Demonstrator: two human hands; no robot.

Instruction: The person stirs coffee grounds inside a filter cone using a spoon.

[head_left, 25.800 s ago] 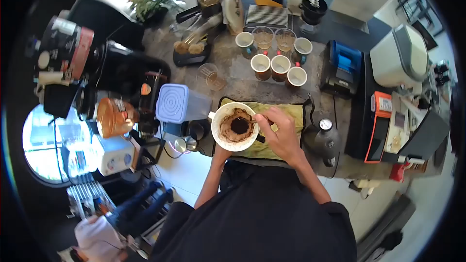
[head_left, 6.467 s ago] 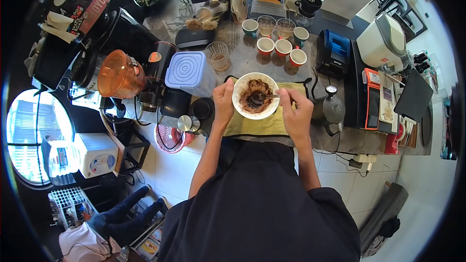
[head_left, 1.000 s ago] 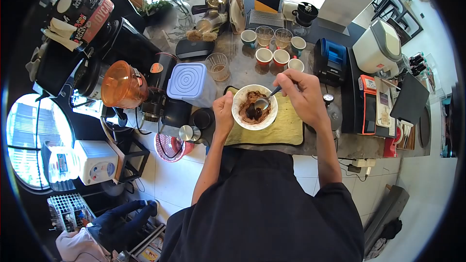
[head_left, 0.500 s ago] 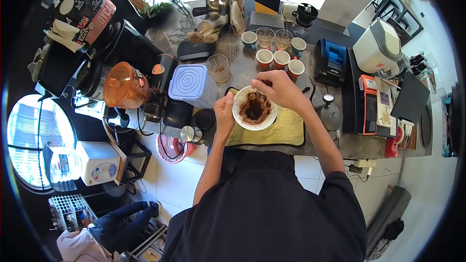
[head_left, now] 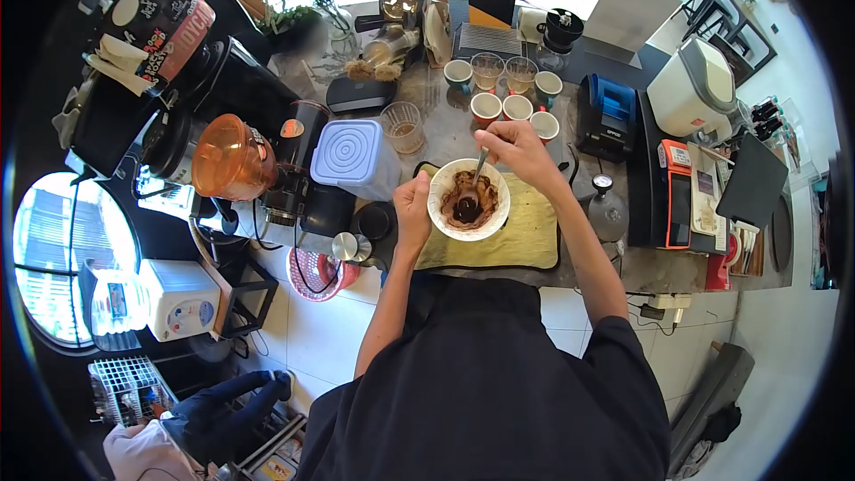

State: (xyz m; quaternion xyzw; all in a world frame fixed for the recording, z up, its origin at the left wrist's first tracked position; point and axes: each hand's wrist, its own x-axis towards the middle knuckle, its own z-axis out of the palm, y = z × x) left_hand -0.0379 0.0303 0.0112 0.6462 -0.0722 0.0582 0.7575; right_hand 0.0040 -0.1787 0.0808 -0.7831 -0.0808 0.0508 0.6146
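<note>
My left hand (head_left: pixel 412 209) is closed on the left side of a white bowl (head_left: pixel 501 214). Dark brown paste, like cocoa or coffee, coats the bowl's inner wall and pools at the bottom. Pinched in my right hand (head_left: pixel 518 157), above the bowl's far right rim, is a metal spoon (head_left: pixel 482 163). Its handle slants down into the bowl, and its lower end is in the brown mixture. Beneath the bowl lies a yellow-green mat (head_left: pixel 530 240) with a dark edge.
Several cups (head_left: pixel 485 107) and glasses stand beyond the bowl. To the left are a blue-lidded container (head_left: pixel 346 147), a ribbed glass (head_left: pixel 403 129) and a grinder with an orange hopper (head_left: pixel 230 160). A gauge-topped canister (head_left: pixel 607 214) stands right. Another person (head_left: pixel 218 414) is at lower left.
My right hand has moved slightly up and right, and the spoon's handle now shows between its fingers and the mixture. My left hand and the bowl have hardly moved.
</note>
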